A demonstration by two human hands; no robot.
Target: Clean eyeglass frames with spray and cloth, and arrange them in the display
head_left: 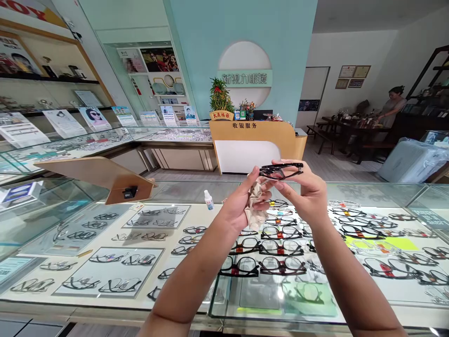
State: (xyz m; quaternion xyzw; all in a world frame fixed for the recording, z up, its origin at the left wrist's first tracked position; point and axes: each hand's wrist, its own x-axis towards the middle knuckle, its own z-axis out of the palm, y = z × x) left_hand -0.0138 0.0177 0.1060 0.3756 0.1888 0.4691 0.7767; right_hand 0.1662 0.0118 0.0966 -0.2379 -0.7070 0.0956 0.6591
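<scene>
**Eyeglass frame (280, 171) lifted over display counter (105, 306)**

Head view: right hand (301, 187) pinches the black frame between thumb and fingers. Left hand (242, 208) closes on a crumpled beige cloth (255, 206), its fingers touching the frame's other end, above rows of displayed spectacles (280, 248).

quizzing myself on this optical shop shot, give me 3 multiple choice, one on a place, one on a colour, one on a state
1. Where does the small dropper bottle stand?
A) on the glass counter
B) on the cashier desk
C) on the wooden table

2. What colour are the glasses held up?
A) white
B) black
C) green

3. What state is the cloth in?
A) folded flat on the counter
B) spread over the glasses
C) crumpled in the left hand

1: A, it stands upright just beyond the hands.
2: B, the right hand grips dark black frames.
3: C, it bunches and hangs from that grip.
</scene>
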